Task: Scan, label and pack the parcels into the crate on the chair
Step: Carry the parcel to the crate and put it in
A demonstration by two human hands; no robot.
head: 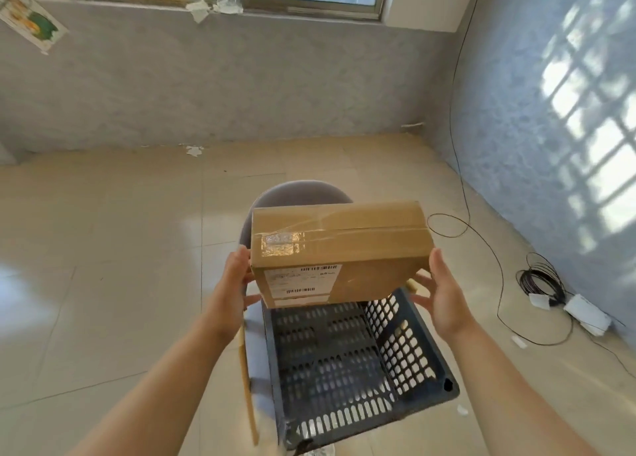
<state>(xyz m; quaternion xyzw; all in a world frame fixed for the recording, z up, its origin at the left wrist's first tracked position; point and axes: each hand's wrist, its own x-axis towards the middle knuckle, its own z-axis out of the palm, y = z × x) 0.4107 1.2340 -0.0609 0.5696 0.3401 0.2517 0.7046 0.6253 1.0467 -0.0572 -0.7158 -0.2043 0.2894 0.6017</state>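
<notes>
While the parcel (339, 245) hangs tilted at the centre of the frame, above the far end of the dark perforated crate (272, 352) on the grey chair (303, 190), the left hand (234, 283) and right hand (444, 293) cradle its two sides. Their fingers are spread straight beneath it, thumbs up. Its barcode label (299, 285) faces the camera. A coiled cable (525, 283) lies on the floor at the right.

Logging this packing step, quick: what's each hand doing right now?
Left hand: open, straight fingers against the left side of the cardboard parcel.
Right hand: open, straight fingers at its right side.
</notes>
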